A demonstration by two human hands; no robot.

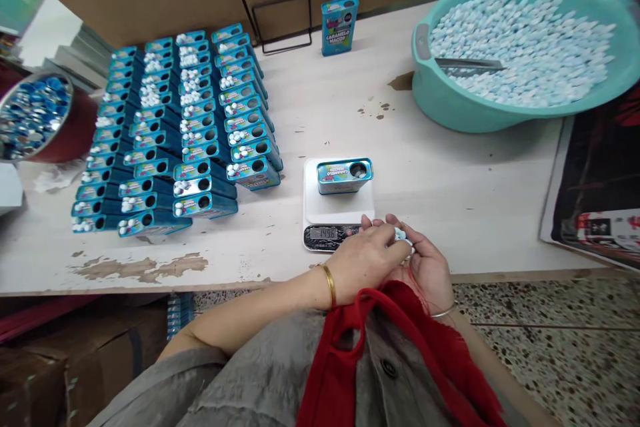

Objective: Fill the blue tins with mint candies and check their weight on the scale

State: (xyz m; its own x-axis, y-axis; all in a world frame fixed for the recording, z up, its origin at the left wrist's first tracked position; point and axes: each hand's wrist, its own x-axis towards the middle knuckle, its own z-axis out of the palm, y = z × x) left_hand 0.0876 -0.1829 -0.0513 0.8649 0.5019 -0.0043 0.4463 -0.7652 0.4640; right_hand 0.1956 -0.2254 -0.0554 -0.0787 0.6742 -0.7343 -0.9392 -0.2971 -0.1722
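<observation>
My right hand (434, 277), with a silver bangle at the wrist, is cupped palm up around a few pale blue and white candies (401, 235). Over that palm lies my left hand (365, 259), wearing a gold bangle; its fingers are curled down among the candies, and what its fingertips pinch is hidden. Just beyond both hands, a blue candy tin (345, 177) stands on a small white digital scale (339, 212), its round opening facing up. The scale's display (324, 233) seems to read -149.6, and the left hand covers part of its panel.
Rows of blue tins (165, 127) stand at left, many with candies on top. A turquoise tub (450, 113) of candies with a metal scoop (467, 64) is at right. Another tin (339, 25) stands by a black wire frame (283, 23). A red bowl (80, 123) holds shiny caps.
</observation>
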